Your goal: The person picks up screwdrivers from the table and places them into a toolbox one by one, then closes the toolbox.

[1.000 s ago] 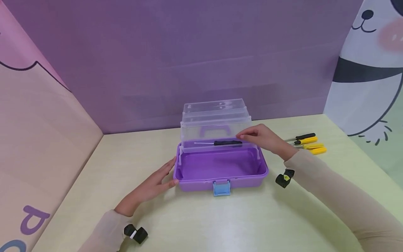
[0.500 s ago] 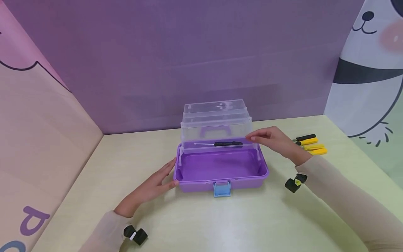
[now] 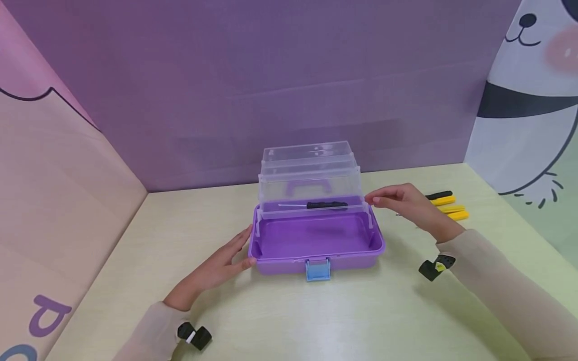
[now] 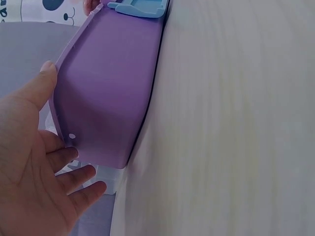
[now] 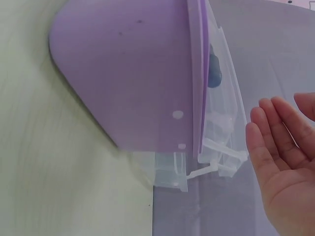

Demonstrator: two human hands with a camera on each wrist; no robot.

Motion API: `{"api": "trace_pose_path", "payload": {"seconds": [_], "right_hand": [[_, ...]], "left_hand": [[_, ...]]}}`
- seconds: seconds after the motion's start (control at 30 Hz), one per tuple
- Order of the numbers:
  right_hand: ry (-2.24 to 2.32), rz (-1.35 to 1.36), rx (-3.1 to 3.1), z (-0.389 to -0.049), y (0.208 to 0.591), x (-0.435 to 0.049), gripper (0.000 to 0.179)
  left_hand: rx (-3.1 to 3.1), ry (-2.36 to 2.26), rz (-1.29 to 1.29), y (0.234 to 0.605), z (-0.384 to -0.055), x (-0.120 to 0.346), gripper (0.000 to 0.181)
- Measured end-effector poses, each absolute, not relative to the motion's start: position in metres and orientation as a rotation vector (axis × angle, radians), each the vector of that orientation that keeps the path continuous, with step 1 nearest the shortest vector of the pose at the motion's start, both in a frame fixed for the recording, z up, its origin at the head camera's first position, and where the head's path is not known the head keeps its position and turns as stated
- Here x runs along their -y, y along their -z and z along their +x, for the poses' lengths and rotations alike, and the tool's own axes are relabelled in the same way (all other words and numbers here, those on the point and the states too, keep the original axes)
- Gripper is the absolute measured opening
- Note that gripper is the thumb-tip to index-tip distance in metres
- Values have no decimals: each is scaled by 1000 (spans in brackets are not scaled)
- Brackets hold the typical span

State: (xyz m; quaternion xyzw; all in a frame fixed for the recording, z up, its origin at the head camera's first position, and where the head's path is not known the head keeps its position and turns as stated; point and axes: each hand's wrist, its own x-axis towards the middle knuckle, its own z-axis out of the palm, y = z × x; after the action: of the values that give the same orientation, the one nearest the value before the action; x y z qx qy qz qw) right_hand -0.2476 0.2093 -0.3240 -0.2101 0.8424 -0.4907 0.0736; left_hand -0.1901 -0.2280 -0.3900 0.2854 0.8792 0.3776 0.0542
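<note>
An open purple toolbox point(image 3: 347, 262) stands mid-table, its clear lid point(image 3: 311, 153) tilted back. A screwdriver point(image 3: 327, 205) with a black handle lies in the raised clear tray point(image 3: 271, 214). My left hand point(image 3: 217, 271) rests against the box's left end; in the left wrist view its thumb point(image 4: 43, 81) is at the rim and the other fingers are spread along the end wall. My right hand point(image 3: 413, 208) holds nothing and hovers right of the tray, fingers extended. In the right wrist view, that bare palm point(image 5: 290, 182) faces the tray's end.
Several screwdrivers with yellow and black handles point(image 3: 457, 215) lie on the table to the right, partly behind my right hand. A blue latch point(image 3: 318, 271) hangs at the box front. A purple backdrop point(image 3: 280, 90) rises behind the table's far edge.
My right hand has moved right, away from the screwdriver in the tray, toward the screwdrivers on the table. My left hand and the toolbox have stayed put.
</note>
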Motion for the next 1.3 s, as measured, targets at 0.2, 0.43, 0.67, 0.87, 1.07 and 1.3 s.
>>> {"api": "trace_pose_path", "payload": {"seconds": [0.2,0.43,0.67,0.87,1.07,1.3], "right_hand": [[1479,-569,-2530,-245,329,-219,38],[1559,-591,-2508,-242,332,-231,36],[1595,-642,-2502,-240,335,-237,32],[1585,-603,-2525,-237,341,-247,34],[1572,-598,-2567,-236,345,-255,34],[1534,-565,-2607,-233,347,-260,34]], "left_hand": [[-2664,-1151,865,391,-189,229,74],[-2647,-1169,875,393,-190,229,74],[-2646,-1189,885,394,-192,231,74],[-2635,-1194,879,395,-190,231,74],[-2640,-1189,868,394,-190,230,75],[-2634,-1192,858,392,-189,230,75]]}}
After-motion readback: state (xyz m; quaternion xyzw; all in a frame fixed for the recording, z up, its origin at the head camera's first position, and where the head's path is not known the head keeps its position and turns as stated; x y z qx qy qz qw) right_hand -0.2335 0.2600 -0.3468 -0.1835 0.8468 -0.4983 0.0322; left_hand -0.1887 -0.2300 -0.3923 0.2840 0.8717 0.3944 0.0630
